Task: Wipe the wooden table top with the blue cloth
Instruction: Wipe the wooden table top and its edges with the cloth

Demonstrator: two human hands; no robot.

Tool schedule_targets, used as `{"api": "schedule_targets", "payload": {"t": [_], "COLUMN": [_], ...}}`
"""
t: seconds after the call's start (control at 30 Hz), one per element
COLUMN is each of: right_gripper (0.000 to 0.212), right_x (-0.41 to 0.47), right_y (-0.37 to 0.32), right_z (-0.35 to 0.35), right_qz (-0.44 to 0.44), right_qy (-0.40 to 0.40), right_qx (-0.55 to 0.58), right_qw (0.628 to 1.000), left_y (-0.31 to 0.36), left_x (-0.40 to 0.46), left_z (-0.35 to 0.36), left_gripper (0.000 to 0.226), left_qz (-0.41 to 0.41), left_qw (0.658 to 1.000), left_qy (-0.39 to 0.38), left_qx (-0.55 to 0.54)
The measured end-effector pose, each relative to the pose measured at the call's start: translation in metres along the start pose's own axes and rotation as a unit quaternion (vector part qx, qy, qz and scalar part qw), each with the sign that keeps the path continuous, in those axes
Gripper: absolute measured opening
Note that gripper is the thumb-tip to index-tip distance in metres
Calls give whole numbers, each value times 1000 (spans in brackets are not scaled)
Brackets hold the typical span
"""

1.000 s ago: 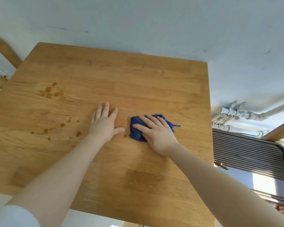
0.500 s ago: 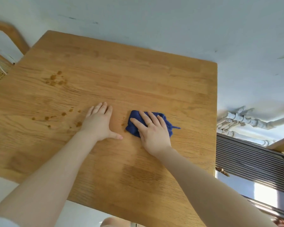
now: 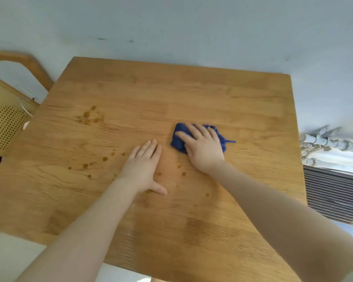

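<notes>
The right hand [image 3: 204, 147] presses flat, fingers straight, on the bunched blue cloth [image 3: 178, 139] right of the tabletop's [image 3: 212, 94] middle. The left hand [image 3: 143, 167] lies released, palm down, just beside it. Brown spots [image 3: 90, 117] dot the wood.

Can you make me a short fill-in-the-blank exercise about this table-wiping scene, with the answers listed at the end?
1. The right hand presses a cloth whose colour is ____.
2. The left hand lies flat on the bare ____ of the table.
3. The brown spots near the chair lie on the ____ side of the cloth.
4. Beyond the table's right edge stands a ribbed ____ below white pipes.

Answers: blue; wood; left; radiator
</notes>
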State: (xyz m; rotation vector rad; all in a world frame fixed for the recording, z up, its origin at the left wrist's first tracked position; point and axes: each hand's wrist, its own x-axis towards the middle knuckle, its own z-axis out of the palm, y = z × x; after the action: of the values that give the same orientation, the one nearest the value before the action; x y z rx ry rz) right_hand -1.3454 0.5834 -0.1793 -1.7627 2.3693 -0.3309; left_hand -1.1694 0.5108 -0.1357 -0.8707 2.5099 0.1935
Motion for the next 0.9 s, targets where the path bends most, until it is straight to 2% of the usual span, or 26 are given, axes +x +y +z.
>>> {"api": "schedule_targets", "payload": {"t": [0.13,0.2,0.23,0.37,0.43,0.53,0.63,0.73,0.8,0.9], "right_gripper": [45,43,41,39,40,42,42,39,39,36], "right_x": [-18,1,15,67,71,42,5,12,39,80], "right_y": [-29,-22,-19,-28,-41,-60,-79,-74,-64,-59], "right_z": [11,11,11,12,16,21,27,28,24,21], "right_qz": [-65,-79,-64,100,126,54,-23,-50,-3,128], "right_qy": [-33,-20,-9,26,25,34,23,21,51,52], "right_qx": [-1,8,10,2,13,4,8,2,-8,2], "right_qw": [997,997,998,995,992,998,999,999,999,990], "left_y": [-34,-53,-60,-81,-89,-100,-111,-115,-117,-126], "left_x": [-4,-4,-3,2,3,10,20,28,32,34], "left_z": [-4,-13,-16,-18,-19,-21,-22,-20,-23,-28], "left_gripper": [130,127,127,125,122,112,100,96,98,101], "left_qz": [40,39,35,36,37,32,30,36,45,80], "left_qw": [997,997,998,998,997,995,997,998,997,994], "left_qy": [-23,-8,3,15,-6,-22,-25,-34,-48,-71], "left_qx": [-65,-65,-61,-58,-70,-89,-59,-34,-29,-2]}}
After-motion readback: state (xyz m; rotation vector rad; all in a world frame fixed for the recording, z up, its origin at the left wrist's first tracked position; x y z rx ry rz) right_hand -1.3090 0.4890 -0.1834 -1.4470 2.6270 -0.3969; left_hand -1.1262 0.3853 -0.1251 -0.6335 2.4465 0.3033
